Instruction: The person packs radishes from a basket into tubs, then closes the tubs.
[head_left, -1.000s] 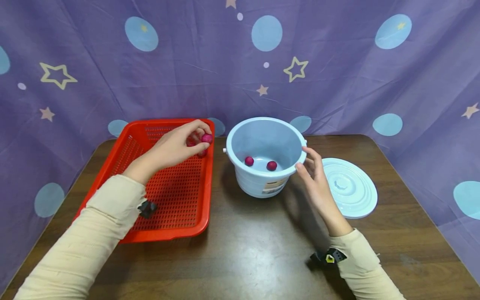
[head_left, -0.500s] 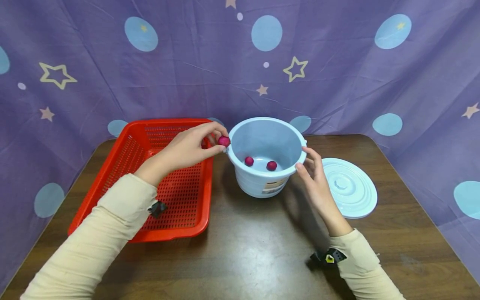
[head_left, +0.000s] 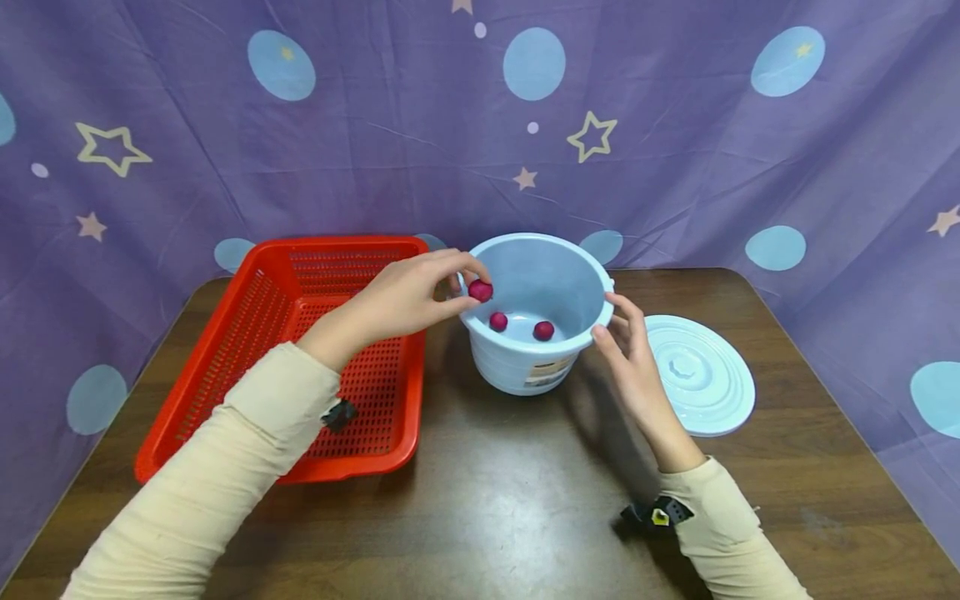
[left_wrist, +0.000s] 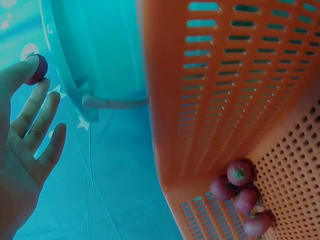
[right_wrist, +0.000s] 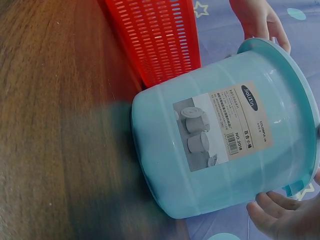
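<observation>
Between thumb and fingertips, my left hand (head_left: 408, 292) pinches a round red radish (head_left: 481, 291) just over the left rim of a light blue bucket (head_left: 517, 367). Inside the bucket lie two more radishes, a left one (head_left: 498, 322) and a right one (head_left: 543, 331). My right hand (head_left: 637, 375) holds the bucket at its right rim, fingers against the outer wall below the rim in the right wrist view. A red slotted basket (head_left: 408, 400) stands left of the bucket, under my left forearm. Several radishes (left_wrist: 246, 199) sit in its corner in the left wrist view, one showing a green stem end.
A round light blue lid (head_left: 697, 375) lies flat on the brown wooden table (head_left: 495, 517), right of the bucket behind my right hand. A purple patterned curtain (head_left: 420, 125) hangs behind the table. The bucket's white handle (left_wrist: 117, 102) hangs between bucket and basket.
My left hand has carried the radish rightward from above the basket's far right corner to over the bucket's rim. The right hand and bucket have stayed in place.
</observation>
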